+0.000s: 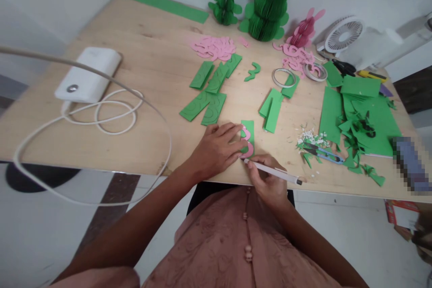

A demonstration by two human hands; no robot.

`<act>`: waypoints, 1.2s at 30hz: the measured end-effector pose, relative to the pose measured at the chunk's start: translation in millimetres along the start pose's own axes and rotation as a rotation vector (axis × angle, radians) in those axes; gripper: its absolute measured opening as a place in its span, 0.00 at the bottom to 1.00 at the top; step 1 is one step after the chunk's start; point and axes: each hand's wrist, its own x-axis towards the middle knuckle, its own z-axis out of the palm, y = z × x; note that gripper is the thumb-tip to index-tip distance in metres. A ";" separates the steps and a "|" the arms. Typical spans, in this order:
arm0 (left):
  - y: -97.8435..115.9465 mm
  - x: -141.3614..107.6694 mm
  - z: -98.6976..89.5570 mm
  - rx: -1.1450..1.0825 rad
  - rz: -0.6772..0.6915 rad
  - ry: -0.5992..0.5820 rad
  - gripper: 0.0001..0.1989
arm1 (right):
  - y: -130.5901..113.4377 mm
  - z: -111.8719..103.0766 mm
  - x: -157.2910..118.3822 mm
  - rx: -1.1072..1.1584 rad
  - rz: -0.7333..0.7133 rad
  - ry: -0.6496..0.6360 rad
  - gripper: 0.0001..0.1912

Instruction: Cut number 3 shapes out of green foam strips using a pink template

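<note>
My left hand (pixel 219 148) lies flat near the table's front edge, fingers stretched out and pressing on a curvy pink paper cutout (pixel 249 149). Beneath that cutout is a small green paper strip (pixel 250 124); my fingers cover part of both. In my right hand (pixel 272 184) is a white pen (pixel 275 171) with a dark end, its tip at the lower edge of the strip. Beyond my hands are several green paper pieces (pixel 218 77) with curved outlines drawn on them, a green curvy cutout (pixel 253 72) and folded green strips (pixel 272 110).
A white power bank (pixel 89 74) with a looping cable (pixel 97 121) occupies the left. Pink cutouts (pixel 214 47), green paper figures (pixel 268 11) and a small fan (pixel 344 35) stand farther back. Blue thread snips (pixel 324 153) lie among scraps on the right, by green sheets (pixel 388 121).
</note>
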 end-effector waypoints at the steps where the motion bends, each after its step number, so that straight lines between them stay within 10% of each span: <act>1: 0.1 0.1 -0.2 -0.003 -0.001 -0.002 0.12 | 0.2 0.1 -0.4 0.002 0.000 0.005 0.06; 36: 0.4 -0.1 -0.6 0.001 0.006 0.010 0.12 | -1.0 -1.4 1.0 0.024 -0.036 0.006 0.06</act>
